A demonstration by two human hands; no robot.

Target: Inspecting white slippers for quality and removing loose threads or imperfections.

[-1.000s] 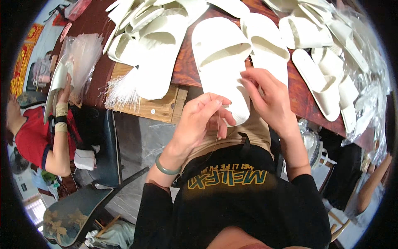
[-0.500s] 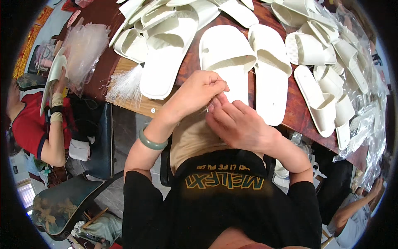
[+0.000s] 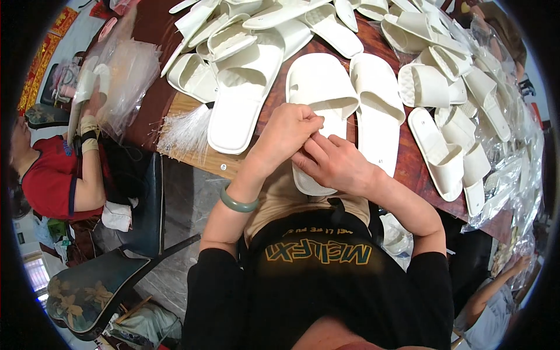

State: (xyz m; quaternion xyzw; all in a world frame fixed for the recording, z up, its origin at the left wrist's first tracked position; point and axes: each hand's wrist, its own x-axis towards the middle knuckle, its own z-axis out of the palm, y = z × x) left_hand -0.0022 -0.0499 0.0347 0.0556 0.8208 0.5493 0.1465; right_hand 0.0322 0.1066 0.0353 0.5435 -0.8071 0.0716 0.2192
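Note:
A pair of white slide slippers lies on the table's near edge, the left slipper point(image 3: 321, 79) under my hands and the right slipper point(image 3: 378, 114) beside it. My left hand point(image 3: 287, 132) is closed in a pinch above the left slipper's footbed, just below the strap. Close against it, my right hand point(image 3: 340, 165) also has its fingers bent and pressed together over the heel part. Whatever sits between the fingertips is too small or hidden to make out. A bundle of thin clear-white strands point(image 3: 185, 133) rests on a wooden board point(image 3: 189, 160) to the left.
White slippers point(image 3: 242, 111) heap up across the dark red table point(image 3: 408, 154), with more pairs point(image 3: 437, 154) at right beside clear plastic wrapping point(image 3: 501, 186). A co-worker in a red shirt point(image 3: 55, 178) handles slippers at left, near a dark chair point(image 3: 93, 286). Another person's arm point(image 3: 496, 286) shows lower right.
The view has shifted slightly, so the table's contents sit lower in it. My hands stay together over the left slipper, my right fingers closer in. The co-worker's slipper has changed its angle.

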